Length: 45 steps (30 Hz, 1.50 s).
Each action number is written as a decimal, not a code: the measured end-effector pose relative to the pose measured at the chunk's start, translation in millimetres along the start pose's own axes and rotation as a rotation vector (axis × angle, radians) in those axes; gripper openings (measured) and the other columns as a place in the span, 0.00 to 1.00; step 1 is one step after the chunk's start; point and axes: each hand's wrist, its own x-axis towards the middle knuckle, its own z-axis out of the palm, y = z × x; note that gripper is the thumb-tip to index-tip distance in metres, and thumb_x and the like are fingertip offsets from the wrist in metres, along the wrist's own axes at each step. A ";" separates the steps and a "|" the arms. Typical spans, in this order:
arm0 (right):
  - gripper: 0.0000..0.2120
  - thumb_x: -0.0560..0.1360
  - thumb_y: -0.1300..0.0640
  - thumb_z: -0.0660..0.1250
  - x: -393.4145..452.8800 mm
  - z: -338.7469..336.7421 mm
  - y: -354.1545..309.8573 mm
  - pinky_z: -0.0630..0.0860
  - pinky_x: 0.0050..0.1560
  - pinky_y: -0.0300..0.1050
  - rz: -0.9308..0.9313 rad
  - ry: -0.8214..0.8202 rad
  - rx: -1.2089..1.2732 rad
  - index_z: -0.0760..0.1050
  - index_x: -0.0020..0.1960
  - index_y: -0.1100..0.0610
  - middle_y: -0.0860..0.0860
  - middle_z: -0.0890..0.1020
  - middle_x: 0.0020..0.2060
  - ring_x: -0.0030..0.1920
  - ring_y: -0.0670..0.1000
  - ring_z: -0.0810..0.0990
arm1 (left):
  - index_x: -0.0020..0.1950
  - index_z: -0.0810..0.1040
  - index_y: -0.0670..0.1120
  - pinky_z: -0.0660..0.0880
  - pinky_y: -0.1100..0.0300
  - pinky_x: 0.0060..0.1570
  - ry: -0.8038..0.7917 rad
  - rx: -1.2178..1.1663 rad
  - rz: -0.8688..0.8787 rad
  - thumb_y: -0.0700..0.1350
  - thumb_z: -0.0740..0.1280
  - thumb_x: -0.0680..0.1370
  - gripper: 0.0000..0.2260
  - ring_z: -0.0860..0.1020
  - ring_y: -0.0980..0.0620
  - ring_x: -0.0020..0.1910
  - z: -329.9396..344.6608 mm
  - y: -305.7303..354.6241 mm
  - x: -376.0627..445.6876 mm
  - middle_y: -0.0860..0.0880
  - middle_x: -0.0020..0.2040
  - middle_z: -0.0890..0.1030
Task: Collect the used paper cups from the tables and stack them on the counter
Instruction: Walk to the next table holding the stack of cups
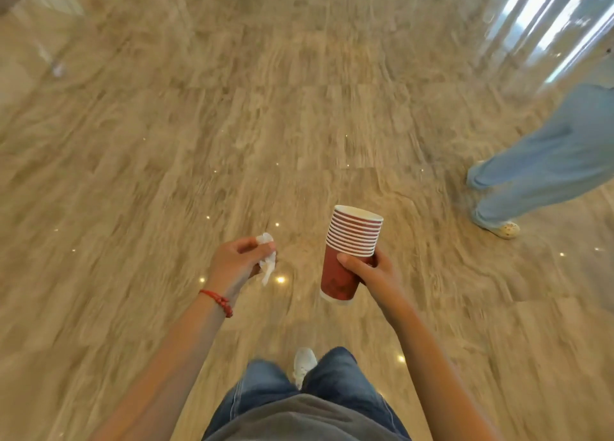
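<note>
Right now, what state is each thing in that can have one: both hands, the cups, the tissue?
Stack of red paper cups: nested, roughly upright, held in the air over the floor.
Right hand: grips the outermost cup of the stack.
Tissue: crumpled, held.
Left hand: fingers curled round the tissue.
Other person's legs: standing on the floor at the right, apart from the cups.

Glossy marble-look floor (pixel 232 124); matt paper cups (pixel 349 247); crumpled tissue (pixel 267 257)
</note>
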 end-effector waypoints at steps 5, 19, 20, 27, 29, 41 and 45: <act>0.16 0.69 0.58 0.74 113.8 1.6 -43.5 0.79 0.46 0.37 -0.006 0.012 -0.028 0.75 0.53 0.45 0.45 0.83 0.48 0.49 0.42 0.82 | 0.31 0.82 0.47 0.78 0.64 0.35 -0.007 -0.013 0.006 0.39 0.71 0.72 0.10 0.82 0.54 0.33 17.9 55.5 104.4 0.49 0.31 0.83; 0.22 0.61 0.48 0.76 464.4 28.9 -158.5 0.78 0.40 0.33 0.020 0.051 0.008 0.75 0.53 0.45 0.42 0.84 0.44 0.47 0.41 0.82 | 0.38 0.81 0.41 0.77 0.57 0.42 -0.086 0.020 0.001 0.39 0.71 0.72 0.03 0.80 0.49 0.36 65.4 222.2 448.8 0.49 0.31 0.83; 0.20 0.63 0.49 0.76 483.3 28.5 -167.5 0.78 0.42 0.34 0.025 0.056 0.009 0.76 0.53 0.45 0.42 0.84 0.45 0.47 0.41 0.82 | 0.38 0.81 0.42 0.77 0.58 0.42 -0.086 0.023 -0.004 0.39 0.71 0.72 0.03 0.80 0.50 0.36 69.9 234.3 468.4 0.50 0.31 0.83; 0.24 0.57 0.44 0.75 634.6 7.3 -203.0 0.78 0.41 0.34 0.035 0.086 0.009 0.77 0.52 0.47 0.41 0.84 0.45 0.47 0.42 0.83 | 0.37 0.82 0.42 0.77 0.57 0.41 -0.117 0.044 -0.028 0.40 0.72 0.71 0.04 0.80 0.48 0.37 115.7 285.5 623.7 0.46 0.34 0.83; 0.24 0.58 0.44 0.75 688.6 -3.9 -213.9 0.78 0.41 0.34 0.027 0.077 0.011 0.76 0.53 0.47 0.41 0.84 0.45 0.47 0.43 0.83 | 0.38 0.81 0.42 0.78 0.60 0.38 -0.110 0.030 -0.029 0.40 0.72 0.71 0.03 0.81 0.50 0.36 135.2 300.5 675.0 0.46 0.34 0.83; 0.15 0.68 0.58 0.74 983.3 -63.8 -331.3 0.77 0.40 0.32 -0.039 0.076 -0.045 0.76 0.51 0.48 0.41 0.84 0.42 0.46 0.41 0.82 | 0.40 0.80 0.39 0.79 0.63 0.35 -0.101 -0.034 -0.044 0.37 0.71 0.72 0.02 0.82 0.53 0.32 253.5 434.0 929.2 0.47 0.32 0.83; 0.15 0.68 0.58 0.75 1068.5 -68.5 -364.9 0.76 0.40 0.31 -0.016 0.064 -0.046 0.76 0.51 0.47 0.41 0.84 0.42 0.45 0.40 0.82 | 0.40 0.80 0.39 0.79 0.63 0.36 -0.100 -0.028 -0.057 0.37 0.71 0.72 0.02 0.82 0.53 0.32 275.0 475.2 1011.1 0.45 0.34 0.82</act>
